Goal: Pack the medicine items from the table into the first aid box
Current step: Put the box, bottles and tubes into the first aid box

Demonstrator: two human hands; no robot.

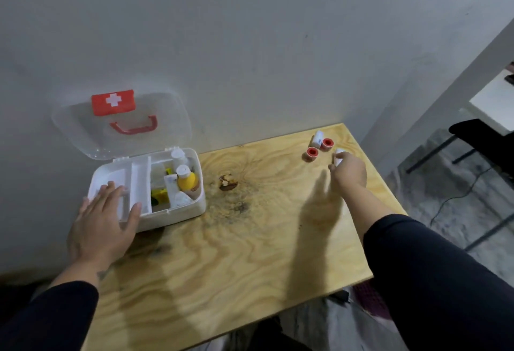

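The first aid box (178,211) is white with a clear lid (72,122) that carries a red handle (133,127) and a red badge (113,102) with a white cross; inside stands a yellow bottle (187,181) with a white cap. At two o'clock on the pale, swirl-grained wooden table (250,239), two white rolls (311,153) show red cores.
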